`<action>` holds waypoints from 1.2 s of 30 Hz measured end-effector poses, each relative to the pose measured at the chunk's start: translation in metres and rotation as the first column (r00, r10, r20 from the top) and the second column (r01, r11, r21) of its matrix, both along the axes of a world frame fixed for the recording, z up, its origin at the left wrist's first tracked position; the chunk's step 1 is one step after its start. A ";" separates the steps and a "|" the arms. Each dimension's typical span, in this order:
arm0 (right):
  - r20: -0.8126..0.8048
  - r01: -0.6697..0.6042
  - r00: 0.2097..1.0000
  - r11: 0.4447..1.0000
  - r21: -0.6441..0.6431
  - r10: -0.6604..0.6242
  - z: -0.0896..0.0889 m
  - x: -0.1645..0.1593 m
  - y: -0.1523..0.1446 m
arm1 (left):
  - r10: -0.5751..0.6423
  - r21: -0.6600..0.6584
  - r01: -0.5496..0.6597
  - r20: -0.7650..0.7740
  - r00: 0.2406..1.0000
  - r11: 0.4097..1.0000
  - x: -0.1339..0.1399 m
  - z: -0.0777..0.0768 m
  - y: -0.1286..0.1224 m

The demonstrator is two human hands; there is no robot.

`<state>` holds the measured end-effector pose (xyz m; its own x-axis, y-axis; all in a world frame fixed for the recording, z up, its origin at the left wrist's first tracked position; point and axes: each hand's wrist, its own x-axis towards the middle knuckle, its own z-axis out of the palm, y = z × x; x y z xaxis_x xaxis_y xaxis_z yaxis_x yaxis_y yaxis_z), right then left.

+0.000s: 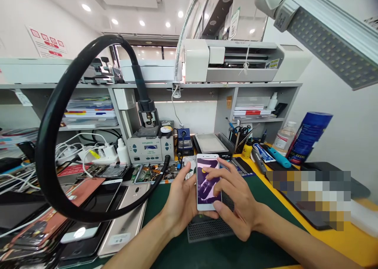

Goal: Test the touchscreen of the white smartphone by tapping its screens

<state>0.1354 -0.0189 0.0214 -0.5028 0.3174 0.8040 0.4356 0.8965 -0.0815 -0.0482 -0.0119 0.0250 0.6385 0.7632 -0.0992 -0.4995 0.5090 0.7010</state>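
Note:
A white smartphone with a lit purple picture on its screen is held upright, tilted back, above the green mat. My left hand supports it from the left and behind, with the thumb along its left side and fingertips showing below its lower edge. Over the screen's right half lies my right hand, its bent fingers spread apart and its thumb by the phone's bottom right corner. The fingers cover part of the screen. Beneath the phone, a dark perforated plate rests on the mat.
A thick black hose loops from a hot-air station across the left side. Piles of phones and parts lie left. A tray of circuit boards stands behind my hands. Bottles, tools and a blue roll line the right. An LED lamp hangs above.

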 end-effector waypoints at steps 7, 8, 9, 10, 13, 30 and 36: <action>0.011 0.002 1.000 1.000 0.002 -0.002 0.001 0.001 0.000 | -0.012 0.006 0.012 0.007 1.000 1.000 0.000 -0.001 0.001; 0.009 0.002 1.000 1.000 0.003 -0.002 0.001 0.002 0.001 | -0.014 0.008 0.014 0.003 1.000 1.000 0.000 -0.001 0.001; 0.007 0.001 1.000 1.000 0.006 -0.001 0.001 0.002 0.001 | -0.014 0.011 0.014 -0.001 1.000 1.000 0.000 -0.001 0.001; 0.005 0.000 1.000 1.000 0.011 0.000 0.001 0.003 0.001 | -0.017 0.014 0.017 -0.005 1.000 1.000 0.000 0.000 0.001; 0.008 0.006 1.000 1.000 0.019 -0.006 0.003 0.004 0.002 | -0.027 0.026 0.028 -0.011 1.000 0.999 0.000 0.000 0.001; -0.001 0.050 0.999 0.999 0.019 -0.050 0.005 0.007 0.003 | -0.037 0.032 0.037 0.000 0.999 0.999 -0.001 -0.002 0.002; 0.002 0.005 1.000 1.000 0.019 -0.005 0.000 0.008 0.001 | -0.043 0.009 0.043 0.009 0.999 0.999 -0.001 -0.002 0.004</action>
